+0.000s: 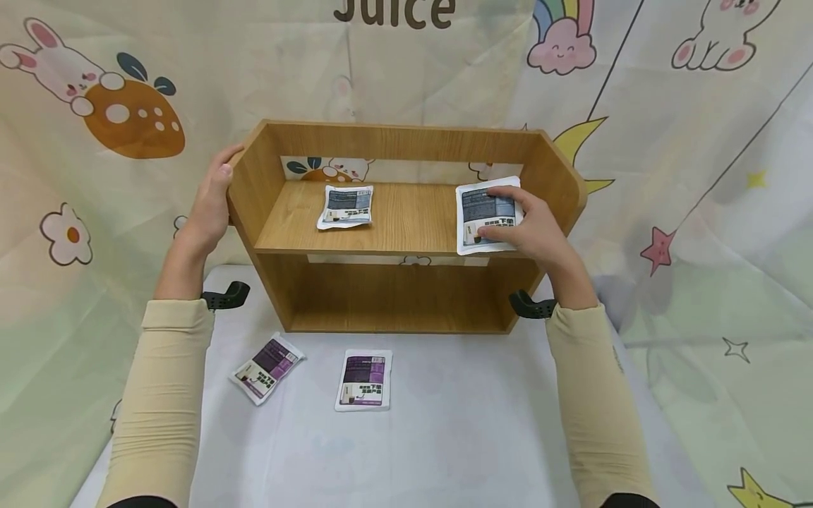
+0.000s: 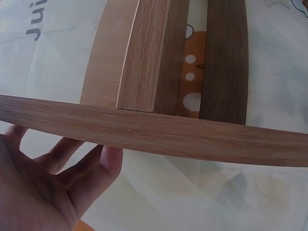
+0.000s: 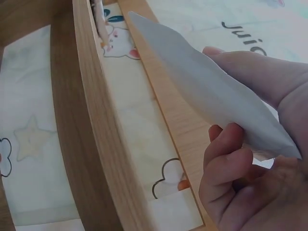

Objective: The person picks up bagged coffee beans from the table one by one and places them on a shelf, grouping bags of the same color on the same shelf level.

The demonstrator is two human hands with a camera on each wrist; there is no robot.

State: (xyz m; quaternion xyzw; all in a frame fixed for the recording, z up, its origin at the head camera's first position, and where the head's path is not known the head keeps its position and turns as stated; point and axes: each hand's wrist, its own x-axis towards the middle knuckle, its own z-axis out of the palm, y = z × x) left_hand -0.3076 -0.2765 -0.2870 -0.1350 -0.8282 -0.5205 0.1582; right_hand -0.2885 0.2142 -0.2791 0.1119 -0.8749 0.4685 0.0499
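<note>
Pinched a blue-labelled packet (image 1: 478, 207), probably light, pliable and best taken by its edges, in the right hand (image 1: 537, 229) at the wooden shelf (image 1: 406, 143).

A two-tier wooden rack (image 1: 406, 142) stands with the left grip (image 1: 212, 201) against its left side. The right grip (image 1: 533, 227) pinches a white, blue-labelled packet (image 1: 483, 204) at the upper tier's right end; a matching packet (image 1: 346, 206) lies left of that tier's middle. Before the rack lie a straight purple-labelled packet (image 1: 363, 379) and a slanted one (image 1: 268, 369), further left.
</note>
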